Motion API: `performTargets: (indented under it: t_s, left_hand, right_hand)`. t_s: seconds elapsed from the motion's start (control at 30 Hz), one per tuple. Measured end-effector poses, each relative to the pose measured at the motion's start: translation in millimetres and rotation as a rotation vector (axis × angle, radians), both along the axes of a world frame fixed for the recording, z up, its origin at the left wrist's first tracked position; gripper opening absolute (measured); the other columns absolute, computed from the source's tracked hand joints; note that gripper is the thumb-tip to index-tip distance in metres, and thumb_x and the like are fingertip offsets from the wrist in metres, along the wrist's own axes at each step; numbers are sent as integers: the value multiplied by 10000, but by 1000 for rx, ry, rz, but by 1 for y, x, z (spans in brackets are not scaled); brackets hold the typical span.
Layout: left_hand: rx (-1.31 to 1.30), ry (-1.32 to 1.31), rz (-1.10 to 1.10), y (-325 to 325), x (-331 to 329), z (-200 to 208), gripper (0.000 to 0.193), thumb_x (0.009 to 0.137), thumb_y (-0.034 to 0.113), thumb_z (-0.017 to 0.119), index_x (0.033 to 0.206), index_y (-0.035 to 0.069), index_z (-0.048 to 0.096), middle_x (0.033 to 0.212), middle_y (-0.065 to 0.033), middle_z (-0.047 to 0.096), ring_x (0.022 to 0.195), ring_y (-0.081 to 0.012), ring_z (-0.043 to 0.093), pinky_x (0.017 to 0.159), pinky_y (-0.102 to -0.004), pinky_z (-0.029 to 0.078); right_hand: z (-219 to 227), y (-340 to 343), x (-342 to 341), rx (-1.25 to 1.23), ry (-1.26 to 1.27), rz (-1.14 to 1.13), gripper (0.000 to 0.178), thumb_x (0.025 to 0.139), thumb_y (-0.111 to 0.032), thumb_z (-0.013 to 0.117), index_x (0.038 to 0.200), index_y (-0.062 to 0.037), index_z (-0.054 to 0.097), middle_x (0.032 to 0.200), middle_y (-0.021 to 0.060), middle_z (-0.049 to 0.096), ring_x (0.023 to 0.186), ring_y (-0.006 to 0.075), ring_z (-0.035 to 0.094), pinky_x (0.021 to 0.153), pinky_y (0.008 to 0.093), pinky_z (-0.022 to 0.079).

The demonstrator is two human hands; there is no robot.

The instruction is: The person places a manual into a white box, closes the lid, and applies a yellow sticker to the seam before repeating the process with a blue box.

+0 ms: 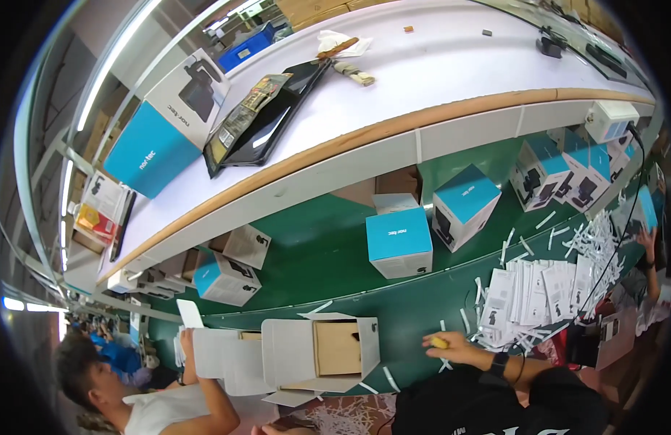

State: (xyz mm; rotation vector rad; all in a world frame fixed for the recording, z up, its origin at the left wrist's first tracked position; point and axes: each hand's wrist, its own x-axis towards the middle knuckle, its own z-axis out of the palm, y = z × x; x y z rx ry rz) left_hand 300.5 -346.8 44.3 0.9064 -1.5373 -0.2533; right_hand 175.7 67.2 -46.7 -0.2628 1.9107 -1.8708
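Note:
My right hand (459,349), with a dark watch on its wrist, is over the green bench at the right of an open white box. Its fingers are closed around a small yellow object (439,342), whose kind I cannot make out. Thin white paper strips lie by the fingertips. The open white box (299,353) has its flaps spread and a brown cardboard insert (338,348) inside. Below the box, at the lower edge, a bit of skin that seems to be my left hand (269,431) shows; its fingers are mostly cut off.
Stacked white leaflets (531,293) and loose paper strips (600,243) cover the right of the green bench (306,279). Blue-and-white boxes (399,243) stand along it beneath a white shelf (437,80). A co-worker (161,399) at left handles another white box; another person's hand (647,243) is far right.

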Motion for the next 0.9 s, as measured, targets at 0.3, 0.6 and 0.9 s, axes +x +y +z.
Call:
performTargets:
  t_s: [0.3,0.6,0.9]
  left_hand:
    - [668,-211,-1187,277,-298,47,730,854,216,803,1454,17,438,1456,-128,486,1285,-272,498,1030,-407,435]
    - [1336,-21,-1272,356,-337,-67,618,895,215,785,1392,-42,522,1327,-127,600,1182,-215,576,1041,-368,434]
    - [1220,-253,-1512,505,-417,-88,910,874,320,798,1530,-10,260,1386,-137,526,1239,-253,526,1047,-413,421]
  right_hand:
    - [10,108,16,292,-55,-343,260,898,-159,769,1080,19,719,890,28,724,809,84,636,716,254,517]
    - [-5,222,-40,-58,6,-817,208,925,-56,693,1104,50,692,1017,80,732,934,131,663,848,257,514]
    - [-22,213,-30,113,-101,-723,269,913,-199,767,1103,-12,728,941,45,732,873,85,644,787,258,527]
